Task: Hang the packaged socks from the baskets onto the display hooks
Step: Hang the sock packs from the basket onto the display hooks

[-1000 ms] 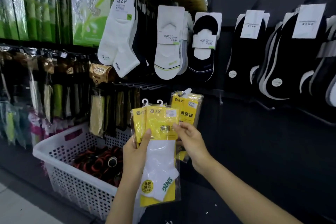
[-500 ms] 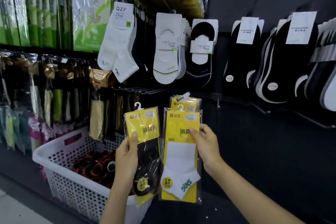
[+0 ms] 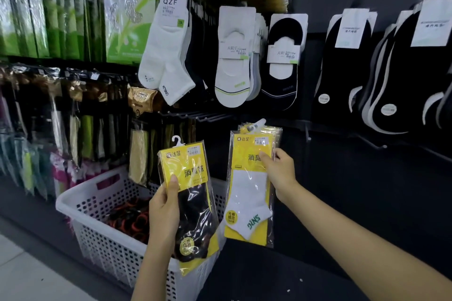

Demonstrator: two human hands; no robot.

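My left hand (image 3: 164,205) grips a yellow pack of black socks (image 3: 193,205) by its left edge, upright, its white hanger free above the basket. To its right, my right hand (image 3: 278,171) pinches a yellow pack of white socks (image 3: 247,198) at the right edge. The top of this pack sits at a display hook (image 3: 256,124) with a white tip, in front of more yellow packs hanging there. The white perforated basket (image 3: 102,205) stands below left on the floor, with dark and orange items inside.
Bare metal hooks (image 3: 195,115) stick out above the left pack. White and black socks (image 3: 234,61) hang in rows higher on the dark wall. Green packages (image 3: 44,12) and other hanging goods (image 3: 73,115) fill the left side. More black socks hang at far right.
The two packs, first stacked together in both hands, have been split. My right hand carried the white-sock pack right and up to the hook; my left hand keeps the black-sock pack.
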